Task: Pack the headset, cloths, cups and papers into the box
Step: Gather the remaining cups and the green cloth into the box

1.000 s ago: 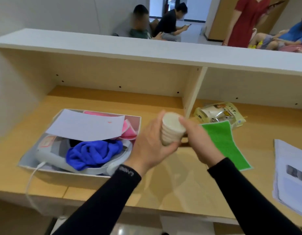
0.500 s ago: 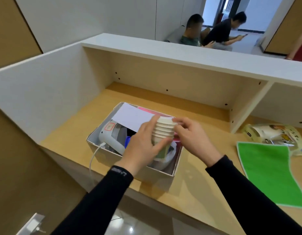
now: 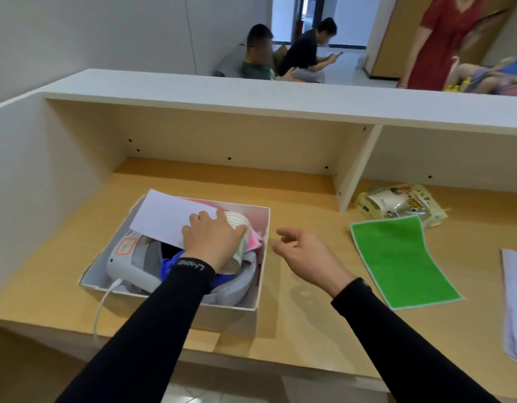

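An open white box point(image 3: 261, 257) sits on the wooden desk. Inside lie a grey-white headset point(image 3: 129, 263) with its cable hanging over the front edge, a blue cloth point(image 3: 167, 266), a pink cloth point(image 3: 256, 238) and a white paper point(image 3: 161, 219) that sticks out over the back left. My left hand point(image 3: 212, 239) is inside the box, wrapped around a stack of paper cups point(image 3: 237, 225) lying tilted on the headset. My right hand point(image 3: 305, 254) hovers open just right of the box, holding nothing. A green cloth point(image 3: 397, 260) lies flat on the desk to the right.
A yellowish snack bag point(image 3: 399, 202) lies behind the green cloth. More white papers point(image 3: 516, 301) rest at the far right edge. A white shelf divider point(image 3: 353, 170) stands behind the box's right side. Several people are beyond the shelf top.
The cup stack went from both hands above the desk down into the box. My right hand has let go and pulled away to the right; my left hand still holds the cups.
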A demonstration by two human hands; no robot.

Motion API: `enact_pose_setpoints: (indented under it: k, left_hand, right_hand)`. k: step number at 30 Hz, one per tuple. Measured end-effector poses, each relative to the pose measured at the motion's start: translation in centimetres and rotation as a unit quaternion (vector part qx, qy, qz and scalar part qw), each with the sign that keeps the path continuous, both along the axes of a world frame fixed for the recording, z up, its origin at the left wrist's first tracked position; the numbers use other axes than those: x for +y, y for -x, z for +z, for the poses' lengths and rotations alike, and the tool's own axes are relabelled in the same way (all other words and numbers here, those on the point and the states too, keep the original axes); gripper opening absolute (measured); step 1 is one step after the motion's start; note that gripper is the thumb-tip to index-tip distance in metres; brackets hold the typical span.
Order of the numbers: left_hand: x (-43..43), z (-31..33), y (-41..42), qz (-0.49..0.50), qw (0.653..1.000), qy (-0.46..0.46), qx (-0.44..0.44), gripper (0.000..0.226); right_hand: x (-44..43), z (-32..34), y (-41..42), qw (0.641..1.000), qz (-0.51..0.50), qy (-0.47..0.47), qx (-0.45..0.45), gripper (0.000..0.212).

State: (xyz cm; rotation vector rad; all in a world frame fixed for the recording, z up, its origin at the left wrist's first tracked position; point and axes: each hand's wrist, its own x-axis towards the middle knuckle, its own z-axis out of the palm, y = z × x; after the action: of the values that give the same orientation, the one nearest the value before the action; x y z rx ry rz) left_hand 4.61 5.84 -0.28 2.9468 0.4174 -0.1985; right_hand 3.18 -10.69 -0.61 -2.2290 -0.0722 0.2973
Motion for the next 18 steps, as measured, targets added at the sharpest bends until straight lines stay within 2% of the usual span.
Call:
enact_pose_setpoints:
  k: [3,5,8,12,18]
  left_hand:
    - [-1.3,1.2,0.0,-0.045,0.991,-0.026,-0.124,0.043]
    - [-3.1,1.8,0.2,-0.097,0.972,0.029,-0.213,0.039]
    - [-7.1,2.1,0.4,-0.186,0.943,0.11,-0.254,0.035]
    - [-12.6,0.9,0.3,-0.268,0.93,0.173,-0.182,0.032]
    - [-19.7,-4.1,-1.2,-0.254,0.936,0.244,0.025,0.034]
  right_hand:
    - [-1.3,0.0,0.2,1.0,-0.026,-0.006,-0.004,0.045]
    - [-2.4,-0.1,0.4,0.998,-0.056,-0.014,-0.009,0.044]
    - [-4.9,-0.6,0.8,0.994,-0.105,-0.02,-0.014,0.041]
    - [-10.1,-1.1,1.3,0.983,-0.182,-0.013,-0.013,0.043]
    - [-19.7,-2.9,2.2,0.965,-0.26,0.018,0.044,0.05]
